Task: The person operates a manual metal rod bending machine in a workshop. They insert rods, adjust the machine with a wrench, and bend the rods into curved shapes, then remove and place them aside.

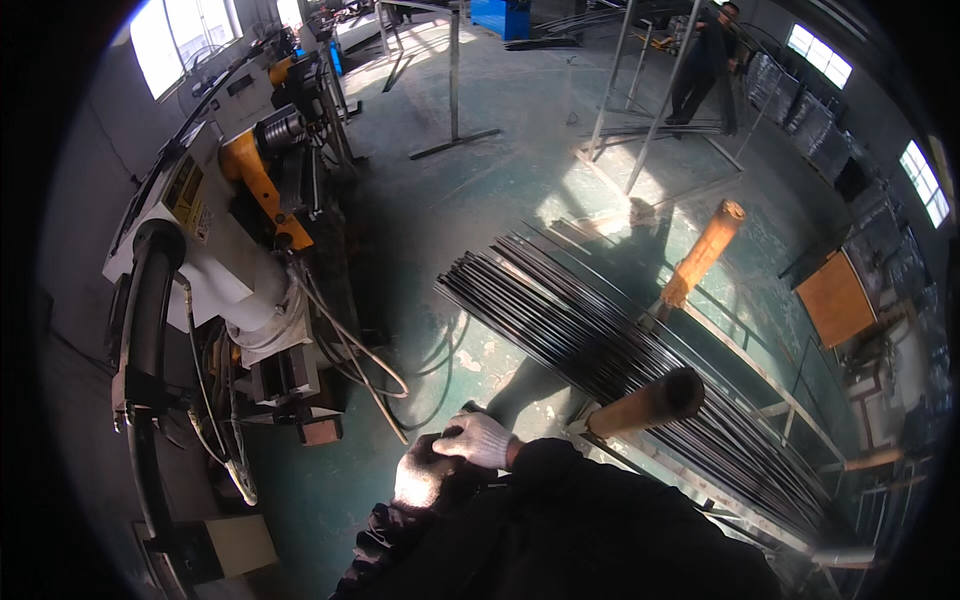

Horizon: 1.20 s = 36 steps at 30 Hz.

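Gloved left hand [416, 480] and right hand [480, 440] together, dark rods [560, 310] close by

At the far left stands a pale machine [200, 235] with an orange arm [255, 190] on its upper part. Hoses [365, 355] loop from its base toward the floor [420, 205], with enough slack, I would judge, to let parts of it move without strain.

Next, low in the middle, come the person's hands, held close in front of the body and touching each other. The right hand comes across from the right and lies over the left one. Its fingers [452, 441] are bent, not spread, and rest against the left glove; whether they pinch the cloth I cannot tell. The left hand's fingers are lost in shadow and behind the right hand, so how far open they are cannot be told (nor whether anything small sits between the two gloves). Neither hand touches the rods.

Those rods lie to the right of the hands in a long slanting layer, roughly side by side, across a metal rack [745, 362]. A near post [640, 408] and a far post [705, 255], both orange-brown and round, rise on either side of the layer, probably to stop it rolling off. Beyond the rack, at the upper right, a co-worker [705, 65] in dark clothes stands near a tall metal frame [660, 115]; farther right leans an orange board [838, 300].
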Each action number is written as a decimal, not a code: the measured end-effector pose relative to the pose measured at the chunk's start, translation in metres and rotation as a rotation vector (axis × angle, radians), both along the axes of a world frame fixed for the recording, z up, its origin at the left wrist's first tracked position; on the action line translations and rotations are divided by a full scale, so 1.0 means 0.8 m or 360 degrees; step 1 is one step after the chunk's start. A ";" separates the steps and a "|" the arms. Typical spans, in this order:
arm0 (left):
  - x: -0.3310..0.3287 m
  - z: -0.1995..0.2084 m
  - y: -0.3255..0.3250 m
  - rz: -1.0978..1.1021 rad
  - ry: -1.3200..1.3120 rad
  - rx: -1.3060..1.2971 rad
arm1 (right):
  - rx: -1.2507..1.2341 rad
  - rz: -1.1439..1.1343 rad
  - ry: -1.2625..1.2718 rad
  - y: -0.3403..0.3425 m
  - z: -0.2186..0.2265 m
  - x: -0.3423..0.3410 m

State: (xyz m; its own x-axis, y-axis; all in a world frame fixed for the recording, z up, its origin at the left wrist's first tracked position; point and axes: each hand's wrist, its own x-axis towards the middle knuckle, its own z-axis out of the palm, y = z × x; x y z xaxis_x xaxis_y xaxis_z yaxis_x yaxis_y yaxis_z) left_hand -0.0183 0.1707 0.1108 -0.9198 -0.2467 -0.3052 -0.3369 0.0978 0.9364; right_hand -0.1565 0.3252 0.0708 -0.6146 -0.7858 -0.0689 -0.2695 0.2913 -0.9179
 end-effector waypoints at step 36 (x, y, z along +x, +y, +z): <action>-0.405 0.175 -0.393 0.0859 -0.0317 -0.1406 | -0.0697 -0.0541 -0.0388 -0.466 0.197 -0.941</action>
State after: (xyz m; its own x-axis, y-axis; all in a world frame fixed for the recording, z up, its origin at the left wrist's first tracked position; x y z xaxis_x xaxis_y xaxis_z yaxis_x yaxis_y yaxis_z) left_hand -0.3421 -0.1434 0.2504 -0.5748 -0.8168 0.0489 -0.6791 0.5095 0.5284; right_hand -0.9094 -0.0473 0.2284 -0.8436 -0.5351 0.0460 0.0059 -0.0948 -0.9955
